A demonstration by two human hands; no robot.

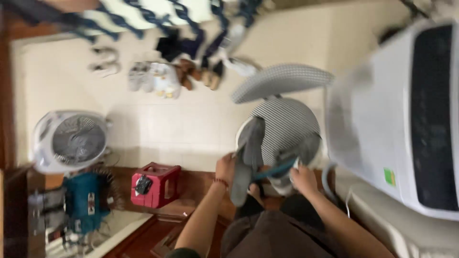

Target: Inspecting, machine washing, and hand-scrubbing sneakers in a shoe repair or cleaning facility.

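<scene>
A grey fan blade set (246,160) sits in front of a round striped fan grille (287,122). My left hand (224,168), with a red bracelet at the wrist, grips one long grey blade. My right hand (303,179) is closed on the blade part at the right, by a thin teal strip (275,170) that runs between both hands. Blur hides what the strip is. A second grille cover (282,81) leans just behind the fan. My dark-clothed lap (277,229) is below the hands.
A white washing machine (382,119) fills the right side. A small white box fan (69,141) stands at the left, a red plastic stool (155,184) near it, and a teal machine (86,198) below. Several shoes (162,76) line the far floor under hanging clothes.
</scene>
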